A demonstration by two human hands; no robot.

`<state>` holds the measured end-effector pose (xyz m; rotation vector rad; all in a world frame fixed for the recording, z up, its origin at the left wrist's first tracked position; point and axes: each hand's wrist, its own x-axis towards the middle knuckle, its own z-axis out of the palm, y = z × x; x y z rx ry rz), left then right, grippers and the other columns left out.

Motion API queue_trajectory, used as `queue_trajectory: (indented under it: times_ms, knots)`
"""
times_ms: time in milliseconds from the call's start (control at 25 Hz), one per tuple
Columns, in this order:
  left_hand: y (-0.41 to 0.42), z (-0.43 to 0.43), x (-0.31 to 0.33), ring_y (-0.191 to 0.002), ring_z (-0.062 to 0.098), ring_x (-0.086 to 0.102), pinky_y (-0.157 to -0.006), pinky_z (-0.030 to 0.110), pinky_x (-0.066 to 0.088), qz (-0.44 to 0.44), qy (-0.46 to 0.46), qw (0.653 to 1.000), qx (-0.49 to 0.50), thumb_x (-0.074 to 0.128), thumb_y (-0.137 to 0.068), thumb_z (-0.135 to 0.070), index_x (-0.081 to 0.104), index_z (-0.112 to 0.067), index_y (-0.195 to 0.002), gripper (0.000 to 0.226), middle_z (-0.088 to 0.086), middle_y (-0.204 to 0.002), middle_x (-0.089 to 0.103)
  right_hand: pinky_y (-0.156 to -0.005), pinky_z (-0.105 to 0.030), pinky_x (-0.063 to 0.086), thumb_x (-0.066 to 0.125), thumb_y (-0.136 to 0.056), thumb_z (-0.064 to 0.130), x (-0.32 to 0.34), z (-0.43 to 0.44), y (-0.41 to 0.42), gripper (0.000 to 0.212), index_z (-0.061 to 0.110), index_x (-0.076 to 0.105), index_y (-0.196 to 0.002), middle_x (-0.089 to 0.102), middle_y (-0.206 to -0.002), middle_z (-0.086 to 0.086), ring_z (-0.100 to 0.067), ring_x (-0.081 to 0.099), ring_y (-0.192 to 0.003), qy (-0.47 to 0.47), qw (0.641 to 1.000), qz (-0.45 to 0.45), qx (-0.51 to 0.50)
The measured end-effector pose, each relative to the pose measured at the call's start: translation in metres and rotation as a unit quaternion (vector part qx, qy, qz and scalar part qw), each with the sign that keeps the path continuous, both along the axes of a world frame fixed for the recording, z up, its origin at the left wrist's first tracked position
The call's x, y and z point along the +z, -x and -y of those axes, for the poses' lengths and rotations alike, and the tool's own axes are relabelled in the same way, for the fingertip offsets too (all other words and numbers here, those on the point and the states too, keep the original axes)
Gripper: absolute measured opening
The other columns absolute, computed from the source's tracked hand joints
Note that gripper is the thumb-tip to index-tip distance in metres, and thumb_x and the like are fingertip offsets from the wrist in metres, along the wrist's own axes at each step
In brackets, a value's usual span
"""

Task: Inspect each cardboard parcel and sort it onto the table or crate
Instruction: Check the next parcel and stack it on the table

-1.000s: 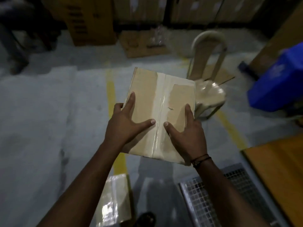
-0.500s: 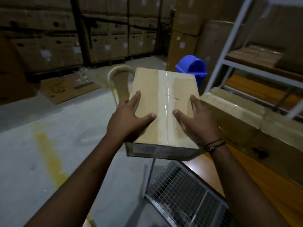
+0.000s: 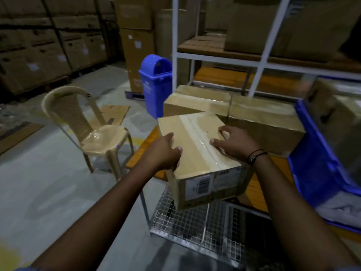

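Half a second on, lowered and tipped, label end now facing back: parcel (image 3: 197,145), at counter (image 3: 256,189) near edge, contact unclear. Clasped both sides: left grip (image 3: 164,151) curled round left edge, right grip (image 3: 234,143) clawed over top right. Beyond, boxes (image 3: 263,118) on counter. Right, blue crate (image 3: 312,173) holding a blurred box. Below, wire cage (image 3: 195,227), contents unclear. Left, chair (image 3: 93,133), bin (image 3: 154,85).

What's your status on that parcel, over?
Left hand, right hand grip taped parcel. Parcel over table edge, above wire crate. Two parcels on table close behind.
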<state>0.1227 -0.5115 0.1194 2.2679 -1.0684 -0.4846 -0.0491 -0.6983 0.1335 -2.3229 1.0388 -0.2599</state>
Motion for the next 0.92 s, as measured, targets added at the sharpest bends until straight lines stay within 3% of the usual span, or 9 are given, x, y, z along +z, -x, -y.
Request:
queue_trajectory:
  times_ms: [80, 160, 280, 360, 400, 480, 560, 800, 920]
  knots:
    - [0.010, 0.018, -0.012, -0.127, 0.041, 0.058, -0.101, 0.050, 0.055, -0.054, -0.010, 0.998, -0.024, 0.064, -0.100, -0.034, 0.021, -0.025, -0.165, 0.078, 0.019, -0.163, 0.032, -0.103, -0.042, 0.045, 0.065, -0.094, 0.056, -0.016, 0.004, 0.006, 0.065, 0.019, 0.053, -0.146, 0.050, -0.150, -0.016, -0.037, 0.051, -0.130, 0.043, 0.996, -0.082, -0.009]
    - [0.012, 0.032, -0.018, -0.125, 0.043, 0.058, -0.098, 0.054, 0.056, -0.041, -0.041, 0.998, -0.025, 0.063, -0.100, -0.035, 0.019, -0.027, -0.165, 0.079, 0.023, -0.167, 0.016, -0.116, -0.060, 0.031, 0.052, -0.094, 0.067, -0.032, -0.002, 0.006, 0.067, 0.024, 0.050, -0.145, 0.038, -0.154, -0.018, -0.048, 0.037, -0.138, 0.088, 0.986, -0.144, -0.009]
    - [0.005, 0.047, -0.013, -0.123, 0.043, 0.057, -0.072, 0.040, 0.062, -0.041, -0.075, 0.996, -0.014, 0.063, -0.102, -0.033, 0.019, -0.028, -0.165, 0.077, 0.021, -0.169, -0.005, -0.121, -0.067, 0.011, 0.038, -0.086, 0.085, -0.043, -0.026, 0.001, 0.086, 0.030, 0.036, -0.153, 0.024, -0.165, -0.015, -0.049, 0.016, -0.150, 0.111, 0.980, -0.162, 0.010]
    - [-0.006, 0.056, -0.008, -0.111, 0.038, 0.060, -0.059, 0.030, 0.055, -0.003, -0.103, 0.994, -0.016, 0.060, -0.104, -0.033, 0.016, -0.027, -0.166, 0.076, 0.020, -0.169, -0.016, -0.122, -0.066, 0.005, 0.034, -0.081, 0.092, -0.045, -0.051, -0.007, 0.101, 0.030, 0.024, -0.160, 0.012, -0.171, -0.014, -0.045, 0.006, -0.155, 0.113, 0.978, -0.170, 0.049]
    - [-0.013, 0.061, -0.007, -0.116, 0.039, 0.058, -0.067, 0.032, 0.056, 0.023, -0.115, 0.993, -0.021, 0.058, -0.104, -0.036, 0.016, -0.024, -0.166, 0.076, 0.020, -0.169, -0.019, -0.122, -0.066, 0.003, 0.033, -0.080, 0.094, -0.045, -0.063, -0.012, 0.106, 0.029, 0.019, -0.162, 0.006, -0.172, -0.014, -0.045, 0.002, -0.156, 0.113, 0.975, -0.175, 0.072]
    - [-0.025, 0.072, -0.007, -0.145, 0.043, 0.038, -0.101, 0.042, 0.048, 0.074, -0.129, 0.988, -0.043, 0.056, -0.104, -0.042, 0.021, -0.018, -0.164, 0.074, 0.021, -0.170, -0.015, -0.123, -0.066, -0.001, 0.037, -0.079, 0.095, -0.047, -0.084, -0.018, 0.112, 0.028, 0.009, -0.165, -0.003, -0.173, -0.015, -0.046, -0.006, -0.157, 0.123, 0.968, -0.188, 0.112]
    - [-0.034, 0.077, -0.011, -0.152, 0.040, 0.028, -0.114, 0.046, 0.038, 0.109, -0.120, 0.984, -0.070, 0.053, -0.104, -0.048, 0.030, -0.017, -0.161, 0.069, 0.021, -0.171, 0.002, -0.123, -0.065, -0.002, 0.043, -0.083, 0.090, -0.050, -0.091, -0.018, 0.111, 0.028, 0.004, -0.166, -0.006, -0.173, -0.013, -0.045, -0.009, -0.157, 0.137, 0.964, -0.194, 0.123]
    - [-0.032, 0.062, -0.027, -0.135, 0.040, 0.048, -0.105, 0.047, 0.045, 0.122, -0.038, 0.991, -0.047, 0.051, -0.102, -0.059, 0.042, -0.033, -0.156, 0.061, 0.017, -0.159, 0.027, -0.127, -0.053, 0.006, 0.055, -0.085, 0.079, -0.041, -0.067, 0.025, 0.096, 0.037, 0.019, -0.163, 0.008, -0.174, 0.000, -0.029, 0.005, -0.159, 0.147, 0.972, -0.155, 0.094]
    - [-0.022, 0.054, -0.038, -0.126, 0.038, 0.054, -0.095, 0.043, 0.050, 0.093, -0.007, 0.995, -0.045, 0.051, -0.101, -0.059, 0.043, -0.035, -0.154, 0.059, 0.019, -0.154, 0.027, -0.127, -0.052, 0.011, 0.039, -0.073, 0.091, -0.047, -0.051, 0.066, 0.107, 0.034, 0.023, -0.162, 0.014, -0.173, 0.000, -0.028, 0.012, -0.158, 0.164, 0.973, -0.159, 0.027]
